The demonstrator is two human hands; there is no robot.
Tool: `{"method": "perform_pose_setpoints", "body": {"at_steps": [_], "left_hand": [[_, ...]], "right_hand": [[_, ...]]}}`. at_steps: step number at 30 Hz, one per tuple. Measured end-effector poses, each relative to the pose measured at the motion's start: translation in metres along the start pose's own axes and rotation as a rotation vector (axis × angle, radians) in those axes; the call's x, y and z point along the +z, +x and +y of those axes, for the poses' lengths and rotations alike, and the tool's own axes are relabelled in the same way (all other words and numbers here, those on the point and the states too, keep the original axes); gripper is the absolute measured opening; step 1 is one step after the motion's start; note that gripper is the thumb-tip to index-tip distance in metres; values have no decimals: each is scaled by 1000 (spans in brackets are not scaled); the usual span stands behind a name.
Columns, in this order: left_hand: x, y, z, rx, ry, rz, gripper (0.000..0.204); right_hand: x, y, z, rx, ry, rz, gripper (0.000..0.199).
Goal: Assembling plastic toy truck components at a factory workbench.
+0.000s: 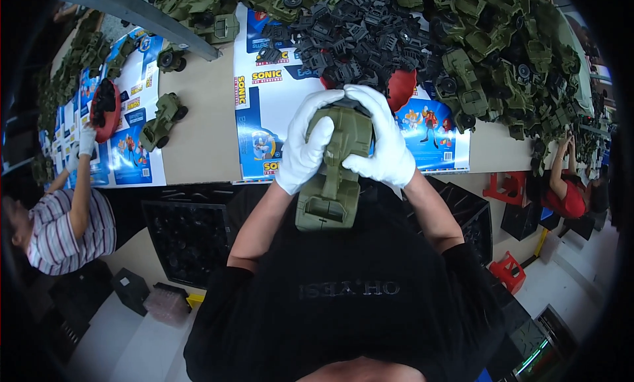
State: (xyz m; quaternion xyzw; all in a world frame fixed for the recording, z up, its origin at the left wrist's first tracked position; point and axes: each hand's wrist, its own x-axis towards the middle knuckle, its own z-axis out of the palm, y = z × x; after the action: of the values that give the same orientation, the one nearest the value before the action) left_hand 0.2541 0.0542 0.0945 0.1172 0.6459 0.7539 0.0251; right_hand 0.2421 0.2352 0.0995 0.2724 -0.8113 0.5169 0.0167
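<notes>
An olive-green plastic toy truck [335,184] is gripped between both my hands, close in front of my body. White-gloved, my left hand [305,141] wraps its left side, with the thumb lying along the top. On the opposite side my right hand [388,143], gloved too, curls its fingers over the far end and presses its thumb on the body. Under my fingertips a dark edge shows at that far end; I cannot tell what part it is. Just beyond lies a heap of black plastic parts [360,38], partly over a red dish [402,90].
Printed blue-and-white sheets [264,101] cover parts of the table. Green toy trucks pile up at the right [462,84], and one truck [163,121] stands at the left. A grey metal bar [152,22] crosses the upper left. Co-workers [72,223] are on both sides. Black crates [188,240] sit below the table edge.
</notes>
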Motion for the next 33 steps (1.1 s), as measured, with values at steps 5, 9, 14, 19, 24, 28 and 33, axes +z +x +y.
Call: {"method": "perform_pose_setpoints", "body": {"at_steps": [5, 9, 14, 19, 24, 28, 33], "left_hand": [[9, 3, -1, 29, 20, 30, 42], [10, 3, -6, 78, 32, 27, 36], [5, 8, -29, -15, -104, 169, 37], [-18, 35, -91, -170, 801, -3, 41], [-25, 39, -147, -166, 174, 405, 40], [-21, 55, -119, -76, 295, 417, 39], [-40, 59, -89, 181, 301, 372, 38]], "right_hand": [[15, -7, -7, -36, -49, 239, 84], [15, -6, -7, -79, -29, 277, 72], [22, 9, -10, 72, -87, 203, 72], [15, 38, 23, 474, 288, 45, 69], [-1, 30, 22, 587, 357, 190, 48], [-9, 4, -8, 733, 709, 138, 55], [-18, 1, -42, 503, -140, -317, 70]]}}
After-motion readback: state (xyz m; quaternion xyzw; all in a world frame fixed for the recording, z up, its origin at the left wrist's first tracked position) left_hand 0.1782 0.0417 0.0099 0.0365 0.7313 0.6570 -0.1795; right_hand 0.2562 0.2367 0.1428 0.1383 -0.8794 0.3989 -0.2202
